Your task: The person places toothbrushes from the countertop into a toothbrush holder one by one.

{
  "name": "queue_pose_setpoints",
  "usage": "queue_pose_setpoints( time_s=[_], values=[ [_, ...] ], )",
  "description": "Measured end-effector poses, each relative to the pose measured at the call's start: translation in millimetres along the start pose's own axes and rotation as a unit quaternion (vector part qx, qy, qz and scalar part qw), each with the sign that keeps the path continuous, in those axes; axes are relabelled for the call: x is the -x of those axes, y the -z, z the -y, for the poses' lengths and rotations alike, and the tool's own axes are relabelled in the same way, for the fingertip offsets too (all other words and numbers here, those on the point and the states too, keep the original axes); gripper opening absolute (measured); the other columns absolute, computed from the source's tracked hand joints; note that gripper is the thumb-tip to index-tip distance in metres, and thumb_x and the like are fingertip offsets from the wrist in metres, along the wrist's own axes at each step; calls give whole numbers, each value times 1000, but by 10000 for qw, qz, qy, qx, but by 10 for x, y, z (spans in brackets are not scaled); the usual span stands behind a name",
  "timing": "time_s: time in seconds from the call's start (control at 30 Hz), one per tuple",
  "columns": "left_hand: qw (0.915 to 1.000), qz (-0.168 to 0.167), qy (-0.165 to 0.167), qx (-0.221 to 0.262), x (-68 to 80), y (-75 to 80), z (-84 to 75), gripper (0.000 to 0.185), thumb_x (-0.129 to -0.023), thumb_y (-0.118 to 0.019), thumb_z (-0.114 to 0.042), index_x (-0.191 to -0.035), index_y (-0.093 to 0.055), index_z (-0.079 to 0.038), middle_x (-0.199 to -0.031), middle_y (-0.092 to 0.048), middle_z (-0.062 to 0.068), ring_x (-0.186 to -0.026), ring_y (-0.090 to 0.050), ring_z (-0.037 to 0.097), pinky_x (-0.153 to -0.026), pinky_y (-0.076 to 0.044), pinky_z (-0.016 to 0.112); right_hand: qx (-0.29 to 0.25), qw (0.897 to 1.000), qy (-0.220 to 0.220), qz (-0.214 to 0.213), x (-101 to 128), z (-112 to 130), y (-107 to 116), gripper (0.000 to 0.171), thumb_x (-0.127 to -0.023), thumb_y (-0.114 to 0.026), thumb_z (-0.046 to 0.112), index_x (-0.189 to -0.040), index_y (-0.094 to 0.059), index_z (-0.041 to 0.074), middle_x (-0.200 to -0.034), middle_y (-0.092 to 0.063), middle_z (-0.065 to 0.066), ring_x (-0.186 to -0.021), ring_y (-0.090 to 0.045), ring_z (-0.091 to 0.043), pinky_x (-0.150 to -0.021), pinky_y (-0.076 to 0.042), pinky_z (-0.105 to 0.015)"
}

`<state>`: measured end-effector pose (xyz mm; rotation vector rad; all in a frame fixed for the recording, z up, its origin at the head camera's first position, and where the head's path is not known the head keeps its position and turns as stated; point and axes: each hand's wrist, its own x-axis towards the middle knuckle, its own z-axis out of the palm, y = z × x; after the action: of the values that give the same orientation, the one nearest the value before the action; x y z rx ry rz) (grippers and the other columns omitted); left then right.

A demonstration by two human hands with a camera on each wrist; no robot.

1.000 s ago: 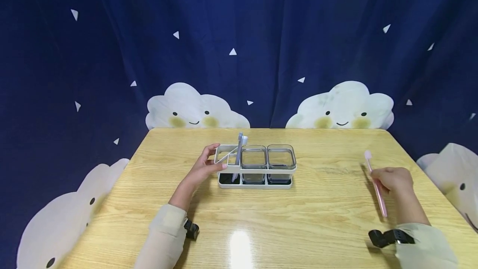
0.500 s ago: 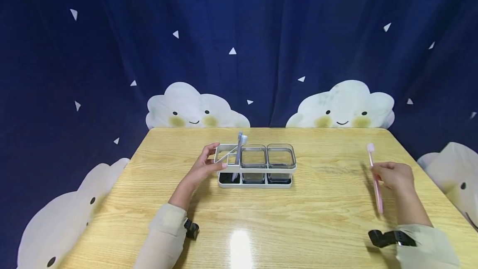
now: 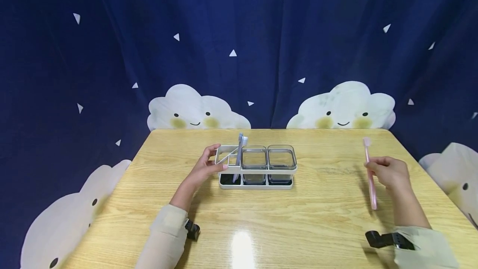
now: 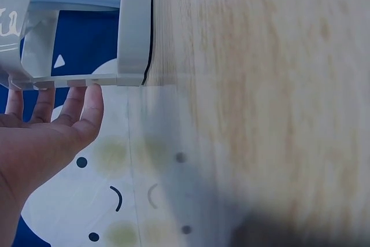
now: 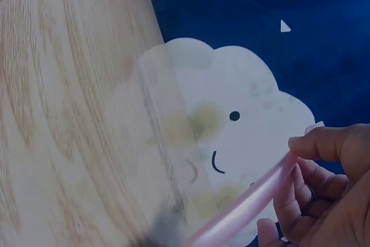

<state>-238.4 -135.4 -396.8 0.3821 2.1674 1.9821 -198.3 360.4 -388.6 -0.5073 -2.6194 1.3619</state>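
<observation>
A white toothbrush holder [image 3: 276,172] stands upright on the table, with my left hand [image 3: 201,170] gripping its left end, thumb at the front and fingers at the back. The left wrist view has the fingertips [image 4: 92,93] touching the holder's end. A grey-purple toothbrush [image 3: 238,155] leans in the left part; whether the white bit beside its head belongs to it, I cannot tell. Over at the right, my right hand [image 3: 391,173] pinches a pink toothbrush [image 3: 371,188] between thumb and fingers, head pointing away. Its handle [image 5: 248,207] slants downward in the right wrist view.
Two clear square cups, a middle one [image 3: 254,159] and a right one [image 3: 281,159], sit in the holder. The wooden table [image 3: 306,223] reaches back to a dark blue curtain [image 3: 209,20] printed with clouds. Black wrist cameras are strapped to both wrists.
My right hand has moved slightly away from me and a little left, bringing the pink toothbrush more upright in view. My left hand and the holder have stayed put.
</observation>
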Motion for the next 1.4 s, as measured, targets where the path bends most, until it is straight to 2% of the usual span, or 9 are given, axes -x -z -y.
queue_pose_setpoints(
  time_s=[0.13, 0.23, 0.4, 0.57, 0.9, 1.17, 1.4],
  values=[
    [10000, 9, -3, 23, -15, 3, 17, 73, -82, -66, -2, -143, -26, -6, -135, -30, 25, -97, -45, 24, -79, -43, 31, -76, 9999, 73, 7, 28, 56, -36, 32, -89, -60, 21, -106, -59, -6, -74, -59, 8, -64, -56, -1, -61, -43, -25],
    [9999, 21, 16, 108, -67, 36, 103, 74, -82, -66, -2, -143, -26, -7, -136, -30, 25, -98, -45, 25, -80, -44, 34, -188, 9997, 131, 21, 42, 101, -59, 31, -89, -60, 19, -108, -57, -6, -76, -58, 8, -65, -56, -2, -59, -44, -24],
    [9999, -13, 33, 132, -153, 83, 274, 75, -82, -68, -4, -144, -27, -13, -137, -31, 20, -99, -45, 25, -80, -43, 37, -469, 9985, 267, 30, 63, 173, -96, 28, -89, -62, 17, -105, -58, -5, -74, -58, 11, -65, -58, -3, -58, -44, -21],
    [9999, -124, -49, 57, -163, 80, 308, 74, -81, -70, -7, -143, -29, -13, -133, -35, 16, -98, -45, 26, -79, -43, 34, -775, 9959, 455, 98, 83, 232, -132, 26, -88, -63, 16, -105, -57, -3, -73, -59, 11, -66, -60, -4, -59, -46, -21],
    [10000, -74, -6, 44, -156, 93, 300, 72, -81, -70, -8, -141, -31, -19, -135, -33, 17, -97, -45, 24, -80, -43, 33, -1034, 9928, 595, 73, 144, 379, -179, 20, -89, -63, 21, -99, -57, 4, -73, -59, 13, -68, -57, -4, -58, -45, -24],
    [10000, 37, 82, 30, -21, 20, 27, 72, -82, -67, -4, -142, -28, -11, -137, -29, 24, -97, -44, 23, -80, -43, 32, -1283, 9884, 817, -37, 186, 490, -254, 22, -88, -63, 14, -100, -56, -4, -73, -58, 8, -67, -57, -6, -58, -48, -20],
    [9999, 15, 66, 75, -18, 21, 37, 73, -81, -68, -3, -142, -28, -11, -137, -29, 25, -96, -45, 24, -79, -43, 32, -1217, 9867, 1073, -29, 215, 619, -297, 26, -88, -64, 14, -101, -55, -7, -74, -58, 6, -68, -55, -8, -58, -47, -19]
  ],
)
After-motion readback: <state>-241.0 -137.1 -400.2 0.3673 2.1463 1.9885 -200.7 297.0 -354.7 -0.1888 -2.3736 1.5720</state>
